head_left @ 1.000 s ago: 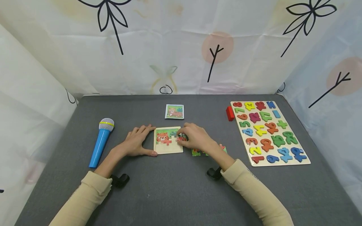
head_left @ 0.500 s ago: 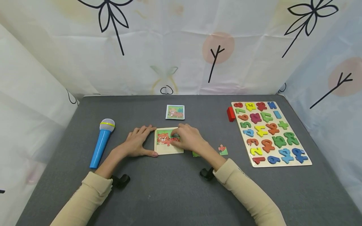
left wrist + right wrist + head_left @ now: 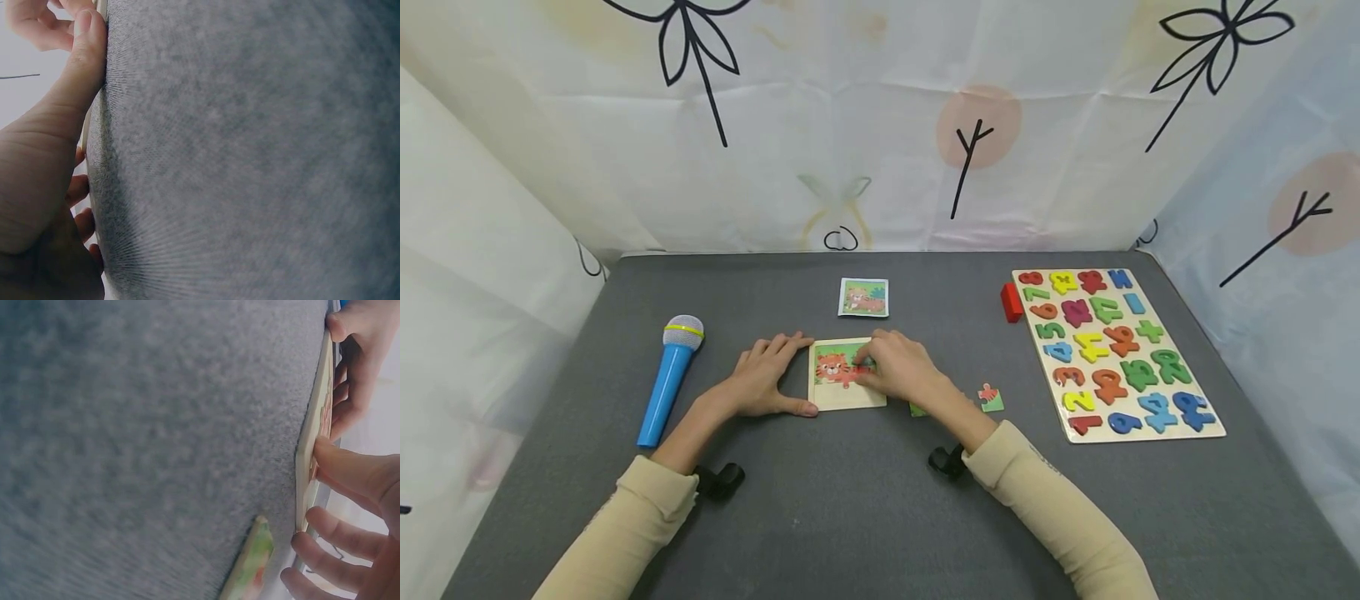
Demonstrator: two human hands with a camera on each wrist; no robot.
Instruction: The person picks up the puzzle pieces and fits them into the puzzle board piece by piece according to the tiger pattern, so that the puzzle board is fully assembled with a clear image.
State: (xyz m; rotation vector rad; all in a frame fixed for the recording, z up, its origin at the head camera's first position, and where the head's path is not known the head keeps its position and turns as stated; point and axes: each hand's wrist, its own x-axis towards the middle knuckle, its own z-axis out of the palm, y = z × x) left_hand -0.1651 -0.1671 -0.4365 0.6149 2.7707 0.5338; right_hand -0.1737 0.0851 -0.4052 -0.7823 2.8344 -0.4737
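A square wooden jigsaw board (image 3: 850, 400) lies on the grey table, with a tiger-face piece (image 3: 833, 367) in its left part and bare wood along its near side. My left hand (image 3: 767, 379) rests along the board's left edge, index finger at the far corner and thumb at the near one. Over the board's right half is my right hand (image 3: 895, 365), its thumb and index finger pinching a red striped puzzle piece (image 3: 859, 372) against the board, beside the tiger face. The right hand hides the board's right part. In the right wrist view, the other fingers (image 3: 337, 531) extend past the board's edge.
Loose puzzle pieces lie to the right: a red-and-green one (image 3: 990, 398) and a green one (image 3: 917, 410) half under my right wrist. A picture card (image 3: 863, 297) sits beyond the board. A blue toy microphone (image 3: 670, 379) is left; a number board (image 3: 1116, 354) and red block (image 3: 1011, 302) are right.
My right hand has moved left with the striped piece from the board's right edge to beside the tiger face, then stayed there. The left hand has held its place.
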